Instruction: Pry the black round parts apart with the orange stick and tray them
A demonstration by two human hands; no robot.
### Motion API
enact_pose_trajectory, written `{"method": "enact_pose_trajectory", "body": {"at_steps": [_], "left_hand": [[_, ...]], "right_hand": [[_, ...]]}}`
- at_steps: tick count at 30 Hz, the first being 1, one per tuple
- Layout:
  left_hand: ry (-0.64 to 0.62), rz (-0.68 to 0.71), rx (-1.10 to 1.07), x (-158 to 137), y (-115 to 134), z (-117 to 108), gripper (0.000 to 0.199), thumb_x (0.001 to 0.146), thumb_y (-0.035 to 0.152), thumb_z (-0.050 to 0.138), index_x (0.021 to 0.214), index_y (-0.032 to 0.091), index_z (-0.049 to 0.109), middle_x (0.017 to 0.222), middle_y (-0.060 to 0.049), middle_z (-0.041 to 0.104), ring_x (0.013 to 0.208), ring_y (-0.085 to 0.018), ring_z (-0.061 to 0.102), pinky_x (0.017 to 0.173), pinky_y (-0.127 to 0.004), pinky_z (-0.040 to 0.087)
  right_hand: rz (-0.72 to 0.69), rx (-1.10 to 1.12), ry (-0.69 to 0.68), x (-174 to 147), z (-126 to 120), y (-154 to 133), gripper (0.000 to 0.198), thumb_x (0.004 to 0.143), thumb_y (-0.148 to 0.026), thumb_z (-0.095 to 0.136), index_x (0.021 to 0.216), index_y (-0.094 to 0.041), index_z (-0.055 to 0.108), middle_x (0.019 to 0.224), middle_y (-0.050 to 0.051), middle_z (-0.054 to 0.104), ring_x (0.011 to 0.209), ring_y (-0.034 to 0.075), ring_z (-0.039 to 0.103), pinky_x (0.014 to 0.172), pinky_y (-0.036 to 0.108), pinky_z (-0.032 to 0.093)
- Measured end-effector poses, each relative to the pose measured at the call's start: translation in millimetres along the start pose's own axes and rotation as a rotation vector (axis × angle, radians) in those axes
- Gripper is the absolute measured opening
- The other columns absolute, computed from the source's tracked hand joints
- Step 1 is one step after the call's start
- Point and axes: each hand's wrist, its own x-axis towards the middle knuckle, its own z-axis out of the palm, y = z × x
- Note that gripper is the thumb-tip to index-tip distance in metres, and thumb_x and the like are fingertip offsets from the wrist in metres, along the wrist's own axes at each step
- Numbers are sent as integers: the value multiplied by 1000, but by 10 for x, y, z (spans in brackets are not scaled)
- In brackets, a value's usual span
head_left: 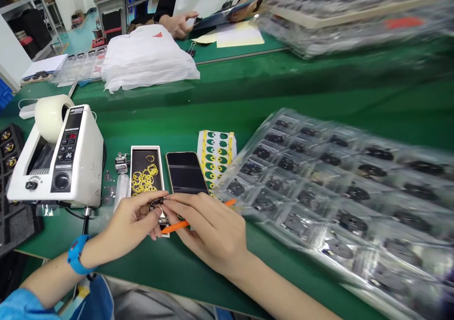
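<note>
My left hand point(129, 223) pinches a small round metal part point(163, 217), shiny with a dark rim, between thumb and fingers. In my right hand point(216, 228) lies a thin orange stick point(177, 226); its tip points at the part and its other end sticks out behind the fingers. The right fingertips touch the part's upper edge, and its details are too small to make out. Just beyond the hands stands a white-rimmed box point(145, 148) with thin yellow rings point(144, 180) in it. A dark-screened phone point(186, 171) lies beside the box.
A white tape dispenser point(85, 154) stands left, near a tally counter point(121, 163). Behind the phone lies a sheet of yellow and green stickers point(218, 157). Right, a large clear tray point(244, 152) carries dark round parts. Across the green table point(159, 107), a co-worker's hand point(179, 25) is near a clipboard.
</note>
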Motion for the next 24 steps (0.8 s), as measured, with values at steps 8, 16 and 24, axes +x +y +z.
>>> {"method": "enact_pose_trajectory", "body": {"at_steps": [8,16,24], "left_hand": [[79,27,60,-29,-90,39,38,83,24,59,119,13,61,58,2,56,48,-10,55,50,-22,47],[179,140,177,-49,-147,70,21,82,21,56,101,18,61,59,3,51,53,-10,49,47,-20,35],[181,172,239,-45,-61,94,19,81,22,53,97,16,60,61,1,57,53,-11,53,48,-20,39]], "right_hand": [[-3,22,-2,-6,12,3,10,91,-8,55,97,-15,59,81,9,72,63,17,63,56,29,47],[-152,-29,0,-34,18,53,10,92,-8,52,97,-11,60,81,13,74,60,18,58,52,30,44],[-145,-31,-1,-27,10,48,11,92,-7,51,97,-10,60,80,12,74,59,18,56,50,31,42]]}}
